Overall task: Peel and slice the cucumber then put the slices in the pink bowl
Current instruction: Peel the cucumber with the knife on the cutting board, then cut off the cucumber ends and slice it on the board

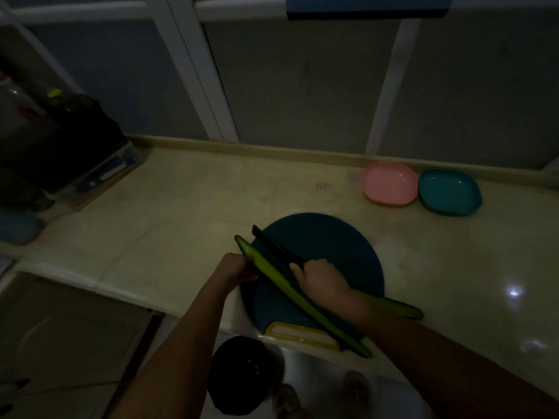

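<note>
The cucumber (281, 285), long and green, lies slanted over the near left part of the round dark blue cutting board (332, 237). The left hand (239, 269) has its fingers curled round it close to the far tip, and the rest runs back past that grip to the board's yellow handle (302, 334). Just right of the grip, the right hand (320, 279) is clenched on the handle of a dark knife (272, 246). Its blade runs alongside the cucumber toward the far tip; in the dim light I cannot tell whether the edge touches the skin. A second green length (393, 306) sticks out rightward from under the right wrist, peel or cucumber I cannot tell. Well beyond the right hand, at the back of the pale counter (181, 207), the pink bowl (390, 182) sits just beside a teal bowl (449, 190)
</note>
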The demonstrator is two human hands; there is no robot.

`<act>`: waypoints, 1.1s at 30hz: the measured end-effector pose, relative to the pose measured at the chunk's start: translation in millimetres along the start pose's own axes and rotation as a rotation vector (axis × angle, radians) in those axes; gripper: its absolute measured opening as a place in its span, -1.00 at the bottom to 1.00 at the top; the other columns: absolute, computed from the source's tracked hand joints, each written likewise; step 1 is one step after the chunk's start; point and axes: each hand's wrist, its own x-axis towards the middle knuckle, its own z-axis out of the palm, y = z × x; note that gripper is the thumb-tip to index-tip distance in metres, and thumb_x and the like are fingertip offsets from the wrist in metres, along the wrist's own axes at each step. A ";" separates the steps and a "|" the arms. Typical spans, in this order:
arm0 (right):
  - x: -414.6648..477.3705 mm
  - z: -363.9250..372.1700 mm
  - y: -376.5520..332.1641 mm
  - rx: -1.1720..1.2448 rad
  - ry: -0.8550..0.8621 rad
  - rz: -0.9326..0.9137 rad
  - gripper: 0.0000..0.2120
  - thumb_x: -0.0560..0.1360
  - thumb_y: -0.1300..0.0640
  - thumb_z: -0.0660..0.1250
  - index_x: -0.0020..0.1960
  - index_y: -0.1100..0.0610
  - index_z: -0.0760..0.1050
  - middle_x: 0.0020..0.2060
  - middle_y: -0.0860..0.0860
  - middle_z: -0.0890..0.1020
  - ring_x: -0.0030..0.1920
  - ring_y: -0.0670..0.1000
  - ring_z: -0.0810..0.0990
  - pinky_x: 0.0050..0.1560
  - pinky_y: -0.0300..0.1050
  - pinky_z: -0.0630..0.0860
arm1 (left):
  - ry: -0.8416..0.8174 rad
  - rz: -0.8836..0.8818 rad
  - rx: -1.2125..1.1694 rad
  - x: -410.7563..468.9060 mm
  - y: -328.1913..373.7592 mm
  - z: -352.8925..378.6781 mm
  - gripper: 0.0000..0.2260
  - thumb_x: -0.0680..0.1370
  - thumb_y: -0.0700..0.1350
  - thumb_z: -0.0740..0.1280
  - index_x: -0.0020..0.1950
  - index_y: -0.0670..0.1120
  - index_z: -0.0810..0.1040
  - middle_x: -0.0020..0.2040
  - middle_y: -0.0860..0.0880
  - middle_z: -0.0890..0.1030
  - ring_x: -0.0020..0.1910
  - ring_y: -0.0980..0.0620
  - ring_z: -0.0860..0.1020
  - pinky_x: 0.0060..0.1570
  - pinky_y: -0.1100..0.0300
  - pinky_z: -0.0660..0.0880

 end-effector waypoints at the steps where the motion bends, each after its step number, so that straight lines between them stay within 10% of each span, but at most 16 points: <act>1: -4.0 -5.1 5.5 0.030 0.016 -0.034 -0.47 0.62 -0.11 0.03 -0.45 0.13 0.26 -0.48 0.01 0.36 -0.42 0.01 0.39 -0.40 -0.14 0.31 | 0.026 0.011 0.001 3.9 0.6 0.2 -0.80 0.57 -0.30 0.22 0.18 -0.31 0.46 -0.09 -0.21 0.59 -0.29 -0.02 0.56 -0.37 0.22 0.58; 7: -22.3 -44.6 57.2 0.085 0.124 -0.005 -0.52 0.59 -0.11 0.10 -0.39 0.14 0.33 -0.47 0.03 0.43 -0.44 -0.02 0.42 -0.42 -0.13 0.29 | 0.192 0.075 0.368 17.5 -9.4 3.7 -0.60 0.56 0.02 0.27 0.31 -0.19 0.41 0.23 -0.17 0.54 0.20 -0.08 0.51 0.13 0.17 0.39; 11: -33.7 -57.0 97.4 0.093 0.152 0.122 -0.65 0.44 -0.13 0.38 -0.25 0.13 0.40 -0.32 0.02 0.51 -0.31 -0.04 0.49 -0.37 -0.19 0.35 | 0.110 0.011 -0.133 3.9 0.8 16.7 -0.69 0.58 -0.14 0.27 0.27 -0.27 0.44 0.18 -0.23 0.56 -0.05 -0.09 0.59 -0.04 0.15 0.53; 16: -46.2 -44.2 107.5 0.041 0.137 0.103 -0.64 0.33 -0.01 0.52 -0.18 0.14 0.38 -0.23 0.05 0.55 -0.23 -0.03 0.51 -0.32 -0.20 0.36 | 0.019 -0.058 -0.045 -17.0 -9.6 32.2 -0.84 0.49 -0.32 0.35 0.03 -0.33 0.46 -0.22 -0.24 0.56 -0.43 -0.06 0.58 -0.54 0.22 0.53; 23: -34.1 -14.7 90.4 0.015 0.168 0.006 -0.64 0.37 0.00 0.48 -0.05 0.19 0.42 -0.10 0.08 0.59 -0.12 0.02 0.57 -0.15 -0.08 0.54 | 0.002 -0.057 -0.123 -31.9 -24.1 48.6 -0.91 0.46 -0.31 0.40 -0.16 -0.32 0.53 -0.25 -0.21 0.57 -0.37 -0.09 0.57 -0.43 0.19 0.58; 33: -13.1 -5.3 81.5 0.043 0.189 0.027 -0.77 0.43 0.08 0.42 -0.22 0.14 0.39 -0.27 0.05 0.55 -0.27 0.00 0.54 -0.33 -0.13 0.48 | -0.001 -0.051 -0.116 -37.2 -20.5 57.8 -0.65 0.48 -0.23 0.40 0.20 -0.36 0.46 0.16 -0.29 0.54 -0.03 -0.20 0.55 -0.19 0.09 0.52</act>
